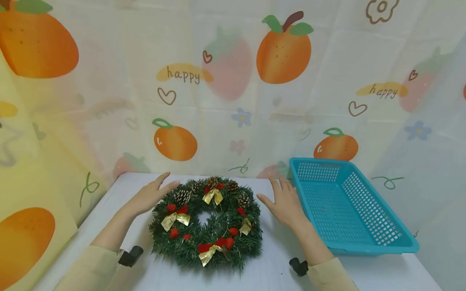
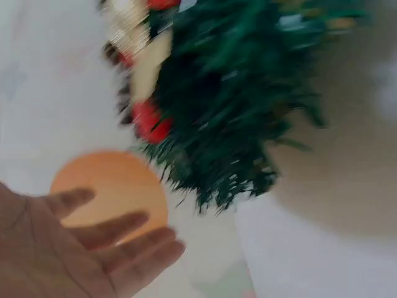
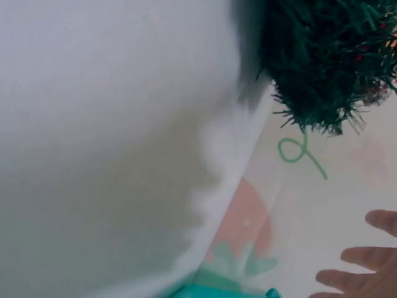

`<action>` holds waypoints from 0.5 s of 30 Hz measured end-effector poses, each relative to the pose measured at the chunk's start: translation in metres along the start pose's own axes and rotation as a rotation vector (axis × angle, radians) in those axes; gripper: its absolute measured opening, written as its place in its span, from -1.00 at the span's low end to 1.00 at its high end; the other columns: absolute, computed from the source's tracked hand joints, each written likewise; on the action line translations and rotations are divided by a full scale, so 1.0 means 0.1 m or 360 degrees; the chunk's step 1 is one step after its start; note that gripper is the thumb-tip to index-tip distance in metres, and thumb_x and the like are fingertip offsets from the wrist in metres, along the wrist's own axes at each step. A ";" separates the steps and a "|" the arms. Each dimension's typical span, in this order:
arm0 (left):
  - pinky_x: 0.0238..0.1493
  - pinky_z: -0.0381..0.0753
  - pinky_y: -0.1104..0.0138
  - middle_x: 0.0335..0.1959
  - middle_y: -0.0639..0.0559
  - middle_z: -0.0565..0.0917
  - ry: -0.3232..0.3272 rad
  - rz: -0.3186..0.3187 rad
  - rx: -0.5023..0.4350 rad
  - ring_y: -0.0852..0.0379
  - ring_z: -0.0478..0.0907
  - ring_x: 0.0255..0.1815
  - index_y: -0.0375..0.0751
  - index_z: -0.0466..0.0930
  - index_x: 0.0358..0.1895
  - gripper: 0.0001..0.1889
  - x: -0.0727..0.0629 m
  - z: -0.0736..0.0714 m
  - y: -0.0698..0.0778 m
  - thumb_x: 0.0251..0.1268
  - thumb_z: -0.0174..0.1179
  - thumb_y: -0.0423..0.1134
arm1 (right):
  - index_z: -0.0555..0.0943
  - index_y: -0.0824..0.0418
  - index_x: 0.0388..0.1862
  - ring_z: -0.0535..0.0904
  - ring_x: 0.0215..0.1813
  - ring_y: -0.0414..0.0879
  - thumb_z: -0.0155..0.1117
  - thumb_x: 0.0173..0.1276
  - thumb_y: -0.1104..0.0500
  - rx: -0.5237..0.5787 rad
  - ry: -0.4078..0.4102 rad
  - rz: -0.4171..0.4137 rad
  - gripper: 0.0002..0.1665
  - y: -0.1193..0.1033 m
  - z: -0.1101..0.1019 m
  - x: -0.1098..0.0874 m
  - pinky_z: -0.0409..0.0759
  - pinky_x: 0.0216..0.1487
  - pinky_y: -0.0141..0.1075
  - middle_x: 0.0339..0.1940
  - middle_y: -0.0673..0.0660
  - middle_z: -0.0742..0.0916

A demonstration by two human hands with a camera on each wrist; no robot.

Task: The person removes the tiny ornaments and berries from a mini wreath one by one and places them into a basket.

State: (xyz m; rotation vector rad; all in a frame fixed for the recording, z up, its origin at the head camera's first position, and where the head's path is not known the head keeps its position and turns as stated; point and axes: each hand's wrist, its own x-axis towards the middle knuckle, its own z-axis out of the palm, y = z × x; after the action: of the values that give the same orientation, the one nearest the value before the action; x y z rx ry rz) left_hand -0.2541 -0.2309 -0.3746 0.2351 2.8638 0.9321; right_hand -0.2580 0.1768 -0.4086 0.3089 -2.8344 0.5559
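A green Christmas wreath (image 1: 207,250) lies flat on the white table, trimmed with gold and red bows, red berries and pine cones. My left hand (image 1: 148,197) hovers by its upper left side, fingers extended and holding nothing. On the other side, my right hand (image 1: 285,204) is held above the table between the wreath and the blue basket, its fingers spread and also without anything in them. In the left wrist view the left hand (image 2: 80,248) shows its palm beside the blurred wreath (image 2: 236,93). Only the fingers of the right hand (image 3: 366,267) appear in the right wrist view, apart from the wreath (image 3: 322,62).
A blue plastic basket (image 1: 316,210) with perforated walls stands at the right of the table (image 1: 153,279). Behind the table hangs a fruit-printed cloth (image 1: 233,121), and a yellowish stretch of it (image 1: 36,173) runs along the left side.
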 end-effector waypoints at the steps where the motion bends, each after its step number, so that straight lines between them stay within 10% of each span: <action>1: 0.28 0.24 -0.40 0.58 -0.43 0.03 -0.0058 0.0000 -0.0115 -0.56 0.09 0.48 -0.10 -0.26 0.63 -0.08 0.00 -0.04 -0.04 0.44 -0.30 0.42 | 0.21 0.17 0.56 0.13 0.54 0.44 0.03 0.41 -0.41 0.0048 0.0000 -0.0002 -0.03 0.00 0.00 0.00 0.09 0.43 0.41 0.57 0.42 0.23; 7: 0.30 0.41 -0.20 0.59 -0.42 -0.02 -0.0291 -0.0080 -0.0693 -0.52 0.13 0.49 -0.02 -0.31 0.63 -0.17 0.01 -0.22 -0.34 0.51 -0.37 0.35 | 0.27 0.23 0.51 0.25 0.50 0.40 0.04 0.41 -0.40 0.0244 -0.0031 0.0001 -0.05 -0.03 0.02 0.02 0.25 0.42 0.30 0.53 0.41 0.32; 15: 0.27 0.51 -0.07 0.59 -0.42 0.00 -0.0450 -0.0078 -0.1009 -0.47 0.18 0.49 0.08 -0.35 0.63 -0.26 0.02 -0.18 -0.64 0.56 -0.42 0.28 | 0.29 0.21 0.50 0.25 0.53 0.32 0.06 0.41 -0.38 0.0359 -0.0087 0.0069 -0.08 -0.06 0.02 0.05 0.23 0.46 0.24 0.53 0.34 0.35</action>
State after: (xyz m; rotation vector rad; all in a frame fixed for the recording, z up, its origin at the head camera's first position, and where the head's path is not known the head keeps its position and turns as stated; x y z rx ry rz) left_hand -0.2660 -0.2925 -0.3981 0.2051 2.1784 1.5801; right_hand -0.2614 0.1701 -0.4066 0.3073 -2.8392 0.8920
